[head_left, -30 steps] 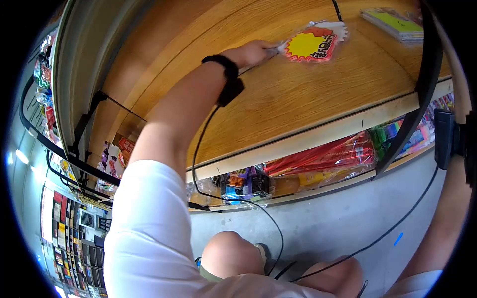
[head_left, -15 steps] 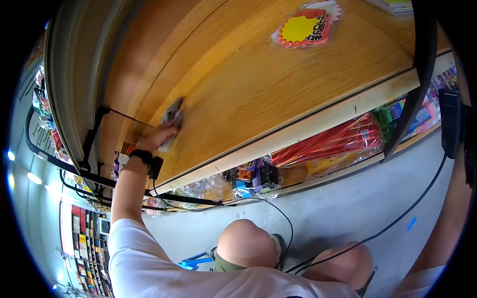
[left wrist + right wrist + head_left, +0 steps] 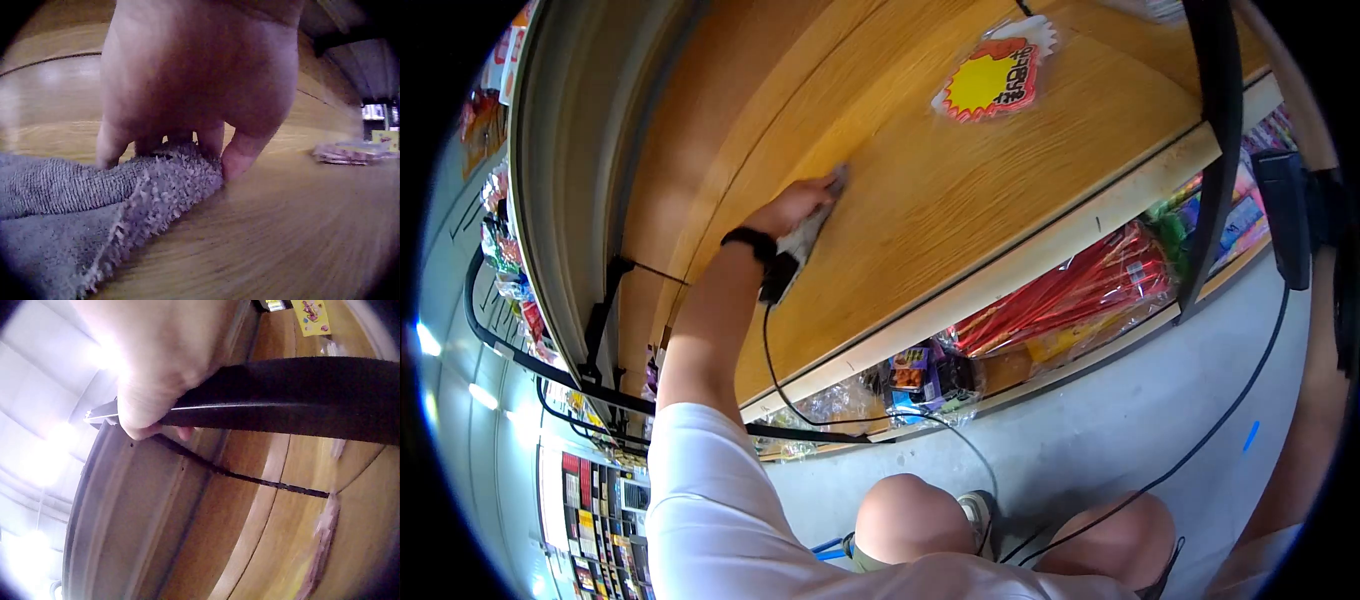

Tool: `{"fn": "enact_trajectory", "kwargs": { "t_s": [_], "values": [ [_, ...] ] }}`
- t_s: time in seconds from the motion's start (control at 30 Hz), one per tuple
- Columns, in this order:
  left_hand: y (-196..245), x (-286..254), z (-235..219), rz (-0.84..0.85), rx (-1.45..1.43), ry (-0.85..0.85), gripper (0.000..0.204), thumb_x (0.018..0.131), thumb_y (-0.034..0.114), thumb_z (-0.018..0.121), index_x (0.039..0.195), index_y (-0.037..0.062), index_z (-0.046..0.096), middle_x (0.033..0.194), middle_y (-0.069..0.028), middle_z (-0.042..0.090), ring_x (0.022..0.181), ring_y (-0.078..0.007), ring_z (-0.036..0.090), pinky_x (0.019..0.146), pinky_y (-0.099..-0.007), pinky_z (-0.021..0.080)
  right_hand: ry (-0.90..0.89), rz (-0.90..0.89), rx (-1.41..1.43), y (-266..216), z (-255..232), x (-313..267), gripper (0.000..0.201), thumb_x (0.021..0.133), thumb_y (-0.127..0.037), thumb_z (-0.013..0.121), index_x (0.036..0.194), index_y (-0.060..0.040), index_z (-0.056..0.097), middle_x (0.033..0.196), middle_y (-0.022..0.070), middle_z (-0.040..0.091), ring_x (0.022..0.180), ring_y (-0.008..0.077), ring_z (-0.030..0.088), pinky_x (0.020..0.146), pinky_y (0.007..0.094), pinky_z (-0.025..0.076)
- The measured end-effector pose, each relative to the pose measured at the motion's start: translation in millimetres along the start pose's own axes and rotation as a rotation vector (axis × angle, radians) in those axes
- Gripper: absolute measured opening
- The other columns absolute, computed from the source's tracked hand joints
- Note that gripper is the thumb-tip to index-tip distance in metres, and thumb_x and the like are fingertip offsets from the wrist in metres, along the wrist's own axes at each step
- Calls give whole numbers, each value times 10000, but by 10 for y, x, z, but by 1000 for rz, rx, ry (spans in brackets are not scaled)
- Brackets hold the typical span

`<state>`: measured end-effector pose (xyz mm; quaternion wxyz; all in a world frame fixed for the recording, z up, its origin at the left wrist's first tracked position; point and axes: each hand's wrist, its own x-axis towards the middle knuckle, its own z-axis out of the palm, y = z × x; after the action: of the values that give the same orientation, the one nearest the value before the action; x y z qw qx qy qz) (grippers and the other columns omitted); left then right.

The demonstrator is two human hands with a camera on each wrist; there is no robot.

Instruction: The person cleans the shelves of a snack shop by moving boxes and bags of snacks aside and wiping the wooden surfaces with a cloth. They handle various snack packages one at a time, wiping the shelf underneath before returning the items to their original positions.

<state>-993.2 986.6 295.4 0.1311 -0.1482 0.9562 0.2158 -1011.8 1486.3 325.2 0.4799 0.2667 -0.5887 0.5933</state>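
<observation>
My left hand (image 3: 798,205) grips a grey towelling cloth (image 3: 808,238) on the wooden shelf board (image 3: 940,200). In the left wrist view the fingers of that hand (image 3: 200,69) point down onto the cloth (image 3: 69,194), which trails flat to the left with a fuzzy edge. A plastic-wrapped pack of yellow and red starburst cards (image 3: 990,85) lies on the board, right of the hand. My right hand (image 3: 165,362) holds a black shelf bar (image 3: 294,403), fingertips showing below it. That hand is out of the head view.
A lower shelf holds red bagged sticks (image 3: 1080,285) and small dark packets (image 3: 930,375). A black curved upright (image 3: 1225,140) stands at the shelf's right. Cables (image 3: 1190,465) run from both wrists. Grey metal shelving (image 3: 565,150) rises at the left.
My left hand, with the cloth, swept from beside the card pack to the board's left end, then came partway back right. The right forearm stays at the right edge.
</observation>
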Motion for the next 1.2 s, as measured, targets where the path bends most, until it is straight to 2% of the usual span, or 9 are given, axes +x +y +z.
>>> {"fn": "enact_trajectory", "kwargs": {
  "t_s": [0.17,0.4,0.53,0.67,0.93,0.97,1.0,1.13,1.2],
  "values": [
    [1193,364,386,177,58,-80,597,812,181,505,1373,53,344,1384,-114,367,1264,-210,323,1021,-282,261,-6,44,12,16,-75,14,349,754,-173,583,1045,-19,468,653,49,509,516,124,509,471,277,428],
    [1706,1479,482,119,-40,-59,492,826,137,465,1306,38,430,1293,-81,473,1135,-176,454,974,-255,325,-3,-31,16,103,-68,42,356,765,-185,592,1042,-2,466,672,56,523,549,126,533,509,277,448],
    [1890,796,624,226,102,-116,480,865,211,485,1319,65,425,1261,-67,501,1126,-174,459,963,-288,341,-29,-23,12,84,-49,36,336,776,-179,587,1036,-3,468,688,61,529,568,124,531,518,274,446],
    [1204,948,340,377,249,-104,483,882,218,493,1335,73,410,1259,-62,497,1131,-169,444,965,-272,327,-32,14,2,72,-86,44,325,780,-176,582,1030,-5,467,680,56,520,565,121,529,508,276,444],
    [-352,-314,-87,65,-3,-82,552,886,259,519,1397,193,320,1408,-79,337,1281,-204,295,1030,-293,241,29,-54,-81,253,-45,119,288,784,-141,539,1050,-50,480,677,30,497,532,118,494,480,271,427],
    [-554,-481,-108,-25,-42,-30,565,885,252,519,1402,179,304,1424,-77,310,1295,-201,272,1033,-296,233,-39,-3,-36,128,-51,61,312,785,-151,541,1074,-57,469,682,34,501,553,122,509,496,266,436],
    [-754,-635,-132,-116,-81,21,578,883,245,519,1408,165,289,1440,-74,283,1308,-199,250,1035,-300,225,-3,-274,51,348,-63,197,428,717,-91,614,1021,155,441,953,211,570,818,259,551,761,349,468],
    [-1705,-1020,-356,-221,41,105,596,879,330,517,1413,224,277,1440,-104,285,1308,-250,276,1063,-350,207,-61,-107,7,94,30,111,360,753,-65,550,1019,163,466,980,228,567,859,262,540,794,359,461],
    [-2135,-1089,-420,-207,-53,128,600,870,334,524,1407,203,290,1431,-112,300,1291,-249,300,1054,-349,215,-154,-307,-164,252,-61,270,370,766,-76,529,1040,163,461,984,245,563,867,277,540,798,365,460]
  ]
}}
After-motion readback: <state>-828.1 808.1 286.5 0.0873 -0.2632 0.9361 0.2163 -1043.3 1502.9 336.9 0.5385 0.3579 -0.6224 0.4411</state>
